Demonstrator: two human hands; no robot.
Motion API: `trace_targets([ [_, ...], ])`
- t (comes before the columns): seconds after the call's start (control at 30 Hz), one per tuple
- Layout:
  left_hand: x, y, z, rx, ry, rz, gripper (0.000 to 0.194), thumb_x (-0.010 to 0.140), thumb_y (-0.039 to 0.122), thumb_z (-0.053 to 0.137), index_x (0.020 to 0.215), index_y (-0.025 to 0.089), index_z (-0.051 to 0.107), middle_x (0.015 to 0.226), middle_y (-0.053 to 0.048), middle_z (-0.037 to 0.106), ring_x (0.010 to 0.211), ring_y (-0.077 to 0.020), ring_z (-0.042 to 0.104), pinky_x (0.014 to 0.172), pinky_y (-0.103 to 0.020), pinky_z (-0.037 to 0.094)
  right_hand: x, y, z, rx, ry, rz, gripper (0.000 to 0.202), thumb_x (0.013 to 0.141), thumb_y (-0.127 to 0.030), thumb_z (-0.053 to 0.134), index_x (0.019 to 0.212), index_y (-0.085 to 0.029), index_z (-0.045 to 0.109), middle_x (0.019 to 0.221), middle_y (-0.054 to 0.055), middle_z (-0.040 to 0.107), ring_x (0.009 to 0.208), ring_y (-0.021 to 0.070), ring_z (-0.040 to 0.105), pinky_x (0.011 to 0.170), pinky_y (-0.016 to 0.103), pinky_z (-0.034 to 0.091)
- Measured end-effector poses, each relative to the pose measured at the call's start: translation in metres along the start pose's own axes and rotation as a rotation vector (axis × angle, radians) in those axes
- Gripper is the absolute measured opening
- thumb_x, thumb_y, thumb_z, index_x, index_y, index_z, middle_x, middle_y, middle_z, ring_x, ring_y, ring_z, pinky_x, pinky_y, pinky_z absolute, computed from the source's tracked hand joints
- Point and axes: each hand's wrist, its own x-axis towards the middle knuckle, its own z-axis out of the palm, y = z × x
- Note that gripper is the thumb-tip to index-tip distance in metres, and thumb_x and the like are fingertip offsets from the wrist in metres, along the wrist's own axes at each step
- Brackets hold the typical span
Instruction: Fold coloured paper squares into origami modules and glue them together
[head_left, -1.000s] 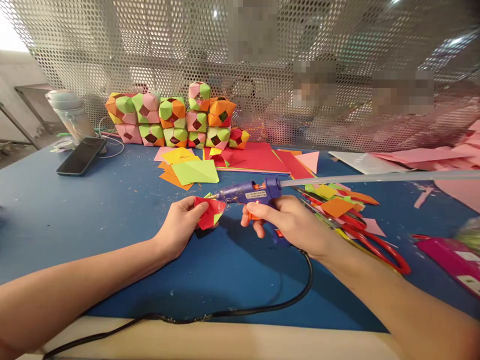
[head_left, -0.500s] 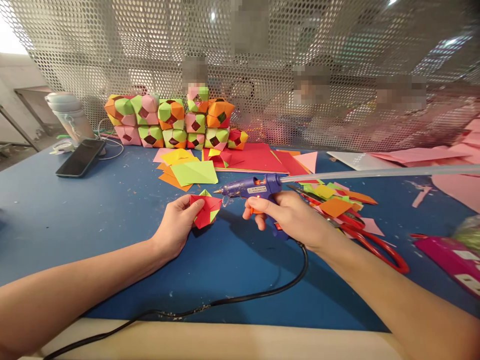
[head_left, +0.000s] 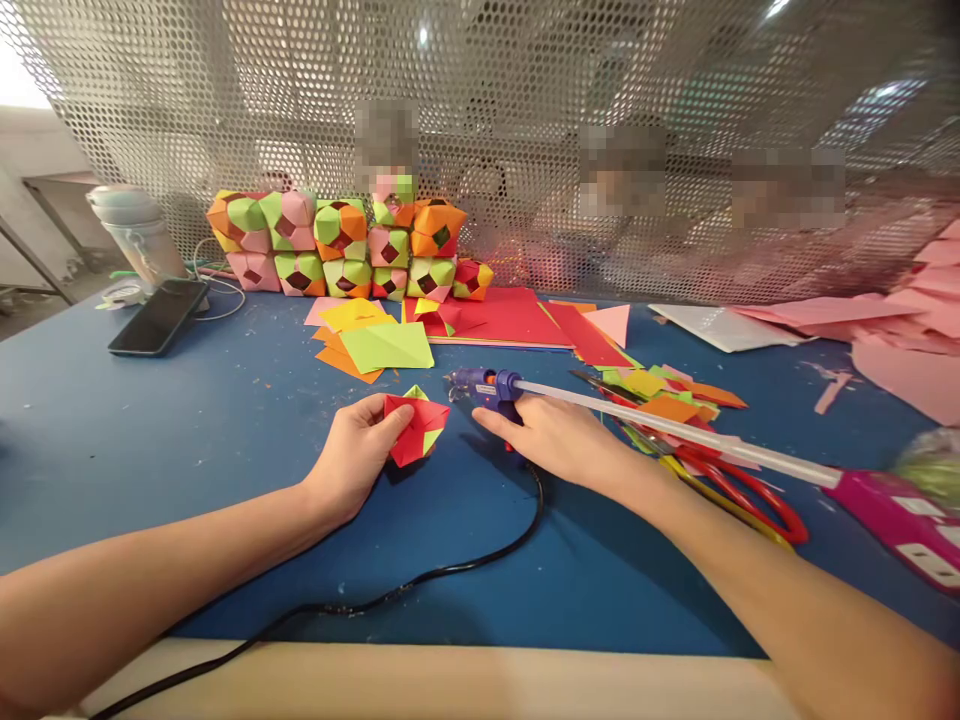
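Observation:
A folded red and green paper piece (head_left: 417, 428) is pinched between the thumb and fingers of my left hand (head_left: 361, 448), held just over the blue table. My right hand (head_left: 551, 432) is wrapped round the purple hot glue gun (head_left: 489, 388), whose nozzle points left, a little right of the paper piece. From the gun's back a long clear glue stick (head_left: 660, 422) slants to the right over my forearm. Its black cord (head_left: 465, 565) runs down to the table's front edge. Part of the grip is hidden by my right hand.
Several folded paper balls (head_left: 341, 232) are stacked at the back left by a phone (head_left: 159, 316) and a bottle (head_left: 135, 232). Behind my hands lie loose paper sheets (head_left: 386, 345). Red-handled scissors (head_left: 757, 490) and a magenta power strip (head_left: 900, 515) are at right.
My right hand has lowered the glue gun toward the table and turned it, so the glue stick now slants down to the right. The left hand keeps the paper piece nearly in place.

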Motion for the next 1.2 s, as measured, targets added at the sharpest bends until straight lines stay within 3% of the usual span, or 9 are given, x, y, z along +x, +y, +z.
trace_targets([
  [0.1, -0.002, 0.001, 0.001, 0.023, 0.000, 0.002, 0.025, 0.077, 0.039, 0.061, 0.084, 0.015, 0.064, 0.075, -0.005, 0.067, 0.062, -0.0146, 0.060, 0.061, -0.028, 0.047, -0.018, -0.004, -0.020, -0.092, -0.115, 0.024, 0.047, 0.083, -0.056, 0.043, 0.057, -0.019, 0.056, 0.055, 0.006, 0.059, 0.049, 0.0168, 0.054, 0.047, 0.028, 0.032],
  [0.17, -0.004, 0.003, 0.003, 0.052, -0.013, 0.014, 0.025, 0.078, 0.039, 0.060, 0.083, 0.015, 0.064, 0.074, -0.004, 0.066, 0.064, -0.0145, 0.059, 0.060, -0.026, 0.045, -0.030, -0.011, -0.027, -0.065, -0.155, -0.014, 0.047, 0.084, -0.053, 0.044, 0.052, -0.020, 0.050, 0.049, 0.000, 0.053, 0.042, 0.0119, 0.045, 0.043, 0.026, 0.028],
  [0.27, -0.009, 0.008, 0.007, 0.125, -0.030, 0.049, 0.025, 0.078, 0.038, 0.059, 0.081, 0.014, 0.064, 0.072, -0.002, 0.065, 0.064, -0.0126, 0.055, 0.057, -0.022, 0.042, -0.039, -0.027, -0.023, 0.250, -0.145, -0.115, 0.033, 0.087, -0.046, 0.044, 0.068, -0.021, 0.055, 0.056, -0.003, 0.054, 0.050, 0.0102, 0.047, 0.046, 0.023, 0.035],
  [0.37, -0.015, 0.013, 0.010, 0.198, -0.058, 0.068, 0.024, 0.079, 0.037, 0.059, 0.080, 0.014, 0.065, 0.071, -0.001, 0.063, 0.063, -0.0109, 0.051, 0.056, -0.020, 0.040, -0.036, -0.039, -0.006, 0.598, 0.076, -0.097, 0.024, 0.083, -0.041, 0.053, 0.094, -0.020, 0.054, 0.076, 0.000, 0.060, 0.064, 0.0114, 0.056, 0.060, 0.024, 0.047],
  [0.53, -0.021, 0.018, 0.013, 0.261, -0.116, 0.062, 0.021, 0.078, 0.035, 0.059, 0.076, 0.015, 0.066, 0.067, 0.001, 0.061, 0.062, -0.0111, 0.050, 0.057, -0.020, 0.039, -0.026, -0.044, 0.014, 0.902, 0.078, -0.091, 0.014, 0.081, -0.031, 0.056, 0.085, -0.018, 0.055, 0.078, 0.001, 0.059, 0.071, 0.0120, 0.057, 0.064, 0.023, 0.049],
  [0.73, -0.021, 0.017, 0.012, 0.142, -0.128, 0.040, 0.017, 0.078, 0.031, 0.059, 0.077, 0.016, 0.065, 0.073, -0.001, 0.064, 0.068, -0.0127, 0.054, 0.065, -0.022, 0.042, -0.024, -0.046, 0.021, 0.940, 0.111, -0.079, 0.005, 0.077, -0.021, 0.056, 0.077, -0.018, 0.053, 0.068, -0.002, 0.055, 0.062, 0.0102, 0.052, 0.057, 0.022, 0.046],
  [0.97, -0.016, 0.009, 0.010, -0.023, -0.147, -0.009, 0.013, 0.077, 0.027, 0.061, 0.075, 0.015, 0.062, 0.066, 0.001, 0.060, 0.061, -0.0094, 0.052, 0.058, -0.020, 0.042, -0.025, -0.045, 0.024, 0.989, 0.089, -0.104, 0.010, 0.079, -0.022, 0.056, 0.088, -0.019, 0.055, 0.076, -0.001, 0.057, 0.070, 0.0109, 0.055, 0.063, 0.022, 0.048],
  [1.2, -0.015, 0.013, 0.011, -0.141, -0.181, -0.109, 0.011, 0.075, 0.024, 0.062, 0.073, 0.014, 0.063, 0.066, -0.001, 0.061, 0.062, -0.0108, 0.055, 0.060, -0.022, 0.045, -0.027, -0.043, 0.022, 0.801, 0.162, -0.236, 0.012, 0.082, -0.015, 0.049, 0.084, -0.021, 0.059, 0.077, -0.001, 0.060, 0.069, 0.0114, 0.055, 0.064, 0.023, 0.045],
])
